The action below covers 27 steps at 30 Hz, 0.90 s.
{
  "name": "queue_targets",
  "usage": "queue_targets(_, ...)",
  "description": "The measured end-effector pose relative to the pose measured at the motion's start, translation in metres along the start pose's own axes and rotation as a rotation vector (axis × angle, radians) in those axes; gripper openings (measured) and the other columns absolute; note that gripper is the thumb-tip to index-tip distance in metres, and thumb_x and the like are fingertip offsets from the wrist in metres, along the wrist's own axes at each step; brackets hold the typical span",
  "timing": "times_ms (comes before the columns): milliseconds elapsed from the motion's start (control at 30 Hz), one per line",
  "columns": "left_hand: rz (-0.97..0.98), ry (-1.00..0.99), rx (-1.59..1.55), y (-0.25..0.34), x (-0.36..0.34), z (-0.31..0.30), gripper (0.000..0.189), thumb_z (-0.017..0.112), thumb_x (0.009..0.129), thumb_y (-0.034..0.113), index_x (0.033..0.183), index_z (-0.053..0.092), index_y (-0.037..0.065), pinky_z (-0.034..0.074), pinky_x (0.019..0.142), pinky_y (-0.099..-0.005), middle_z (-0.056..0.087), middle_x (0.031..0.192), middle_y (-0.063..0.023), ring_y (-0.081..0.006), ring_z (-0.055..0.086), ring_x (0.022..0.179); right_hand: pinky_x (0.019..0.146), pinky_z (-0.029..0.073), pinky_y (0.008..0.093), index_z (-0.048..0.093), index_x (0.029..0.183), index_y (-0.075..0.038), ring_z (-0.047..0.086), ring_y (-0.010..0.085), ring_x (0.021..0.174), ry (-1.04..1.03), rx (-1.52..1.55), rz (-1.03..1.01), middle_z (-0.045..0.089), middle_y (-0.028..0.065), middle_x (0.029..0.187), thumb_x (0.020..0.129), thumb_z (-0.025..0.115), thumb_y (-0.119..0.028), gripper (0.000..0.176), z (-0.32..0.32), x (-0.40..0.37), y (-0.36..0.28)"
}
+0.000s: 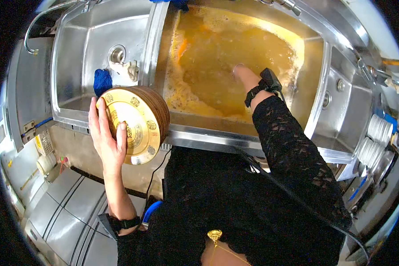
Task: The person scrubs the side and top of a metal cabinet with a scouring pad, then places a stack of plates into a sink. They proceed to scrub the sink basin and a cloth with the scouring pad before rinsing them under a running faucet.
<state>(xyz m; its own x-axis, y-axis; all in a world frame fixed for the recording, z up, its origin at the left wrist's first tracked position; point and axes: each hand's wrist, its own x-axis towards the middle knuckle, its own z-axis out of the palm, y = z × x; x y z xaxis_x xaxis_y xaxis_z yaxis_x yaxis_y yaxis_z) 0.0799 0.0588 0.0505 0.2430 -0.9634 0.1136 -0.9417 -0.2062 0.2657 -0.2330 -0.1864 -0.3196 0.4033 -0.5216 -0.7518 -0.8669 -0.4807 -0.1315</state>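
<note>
My left hand (107, 137) lies with fingers stretched and apart across the top of a tall stack of yellow plates (139, 126). The top plate has dark printed emblems around its rim. This stack stands at the front edge of the sinks, by the divider between the left and middle basins. My right forearm reaches down into the murky, foamy water (208, 57) of the middle basin. Only the wrist part of my right hand (244, 75) shows; its fingers are hidden under the water.
In the left basin (102, 35) lie a dark blue scrubbing cloth (103, 82) and a pale crumpled rag (131, 70) near the drain. A smaller basin (341, 102) is at right, beside stacked white plates (379, 131). A black cable (297, 199) crosses my front. Faucets line the back.
</note>
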Motion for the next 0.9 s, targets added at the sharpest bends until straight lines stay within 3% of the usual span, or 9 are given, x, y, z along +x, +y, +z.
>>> queue_targets(133,-0.001,-0.007,-0.005,0.0,-0.002,-0.001,0.061,0.056,0.085,0.023,0.139,0.033,0.007,0.027,0.106,-0.044,0.029,0.142,-0.0211,-0.0373,0.033,0.128,0.078,0.049,0.0442,0.059,0.107,-0.003,0.061,0.0361,0.089,0.028,0.088,0.013,0.063,0.0216,0.101,0.079,0.053,-0.026,0.037,-0.007,-0.001,0.006)
queue_targets(300,0.018,0.008,0.005,-0.001,-0.002,0.0,0.06,0.055,0.085,0.022,0.139,0.033,0.007,0.026,0.106,-0.0449,0.029,0.142,-0.021,-0.037,0.032,0.129,0.079,0.048,0.0447,0.057,0.11,-0.003,0.061,0.0357,0.089,0.222,0.322,0.049,0.063,0.0216,0.102,0.079,0.054,-0.028,0.04,-0.048,-0.031,0.037)
queue_targets(367,0.021,0.013,0.01,-0.001,-0.002,-0.001,0.06,0.055,0.086,0.024,0.14,0.033,0.007,0.026,0.106,-0.0451,0.029,0.142,-0.0211,-0.0371,0.032,0.129,0.089,0.045,0.0455,0.051,0.123,-0.007,0.055,0.0351,0.106,0.473,0.386,-0.186,0.056,0.0219,0.119,0.08,0.054,-0.035,0.051,-0.07,-0.077,0.058)
queue_targets(500,0.026,0.02,0.017,0.002,-0.003,-0.003,0.056,0.052,0.088,0.021,0.139,0.034,0.008,0.026,0.107,-0.0433,0.029,0.143,-0.0202,-0.0363,0.031,0.13,0.1,0.036,0.0457,0.047,0.129,-0.008,0.042,0.0362,0.124,0.48,0.115,0.072,0.042,0.0211,0.135,0.08,0.055,-0.038,0.058,-0.051,-0.128,0.087)
queue_targets(567,0.037,0.029,0.014,0.002,-0.003,-0.003,0.056,0.052,0.088,0.02,0.139,0.034,0.008,0.026,0.107,-0.0432,0.03,0.143,-0.0203,-0.0362,0.031,0.13,0.107,0.03,0.0436,0.045,0.132,-0.008,0.027,0.037,0.133,0.128,-0.027,0.29,0.028,0.019,0.145,0.078,0.058,-0.036,0.062,-0.029,-0.139,0.092)
queue_targets(600,0.042,0.036,0.013,0.001,-0.003,-0.003,0.057,0.053,0.088,0.02,0.139,0.034,0.008,0.026,0.107,-0.0432,0.03,0.142,-0.0204,-0.0361,0.031,0.13,0.107,0.03,0.0436,0.045,0.132,-0.008,0.027,0.037,0.133,0.131,-0.027,0.293,0.028,0.019,0.145,0.078,0.058,-0.036,0.062,-0.026,-0.148,0.088)
queue_targets(667,0.049,0.039,0.021,0.0,-0.003,-0.003,0.056,0.053,0.088,0.02,0.139,0.033,0.008,0.026,0.106,-0.0432,0.03,0.142,-0.0206,-0.0363,0.032,0.13,0.104,0.033,0.0452,0.044,0.133,-0.005,0.036,0.0359,0.129,-0.088,-0.352,0.116,0.038,0.0197,0.139,0.074,0.064,-0.035,0.069,-0.02,-0.163,0.076)
queue_targets(900,0.073,0.058,0.034,-0.003,-0.008,-0.002,0.058,0.055,0.088,0.026,0.139,0.033,0.01,0.028,0.104,-0.0442,0.031,0.141,-0.0197,-0.0359,0.034,0.128,0.097,0.041,0.045,0.049,0.129,-0.008,0.048,0.0329,0.12,-0.312,-0.188,0.123,0.049,0.0191,0.13,0.072,0.066,-0.032,0.065,-0.009,-0.182,0.048)
